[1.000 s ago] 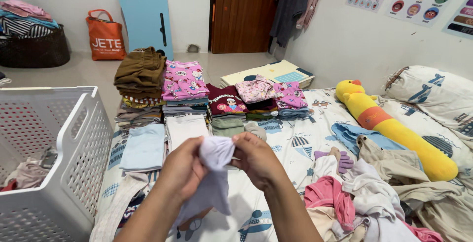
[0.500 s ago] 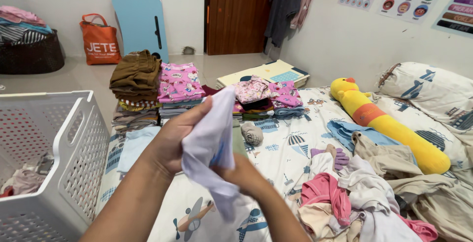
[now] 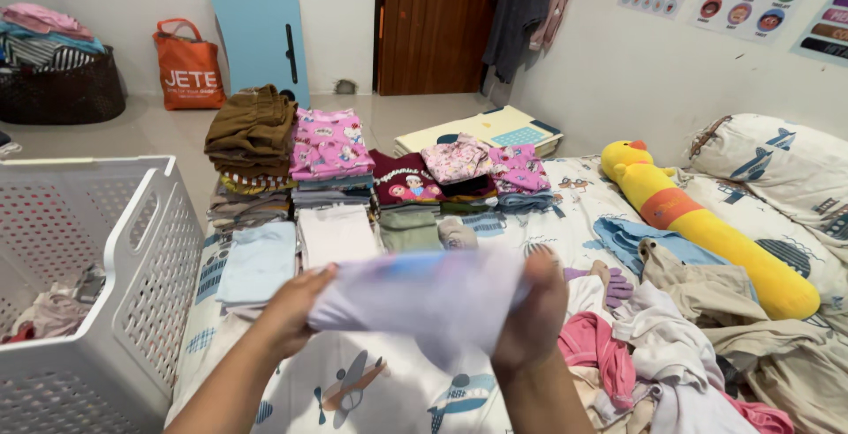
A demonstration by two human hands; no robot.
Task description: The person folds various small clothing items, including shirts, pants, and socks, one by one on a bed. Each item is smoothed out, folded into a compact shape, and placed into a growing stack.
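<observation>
While both hands are up over the bed (image 3: pixel 495 249), they've got a pale lilac cloth (image 3: pixel 424 297) pulled out flat between them, kinda blurry. Left hand (image 3: pixel 290 310) is pinched shut on its left edge, right hand (image 3: pixel 530 315) is closed on the right edge. Cloth hangs in the air just in front of the folded stacks (image 3: pixel 331 156). White basket (image 3: pixel 132 249) sits to the left, a messy pile (image 3: pixel 654 346) and a yellow duck bolster (image 3: pixel 698 226) to the right
</observation>
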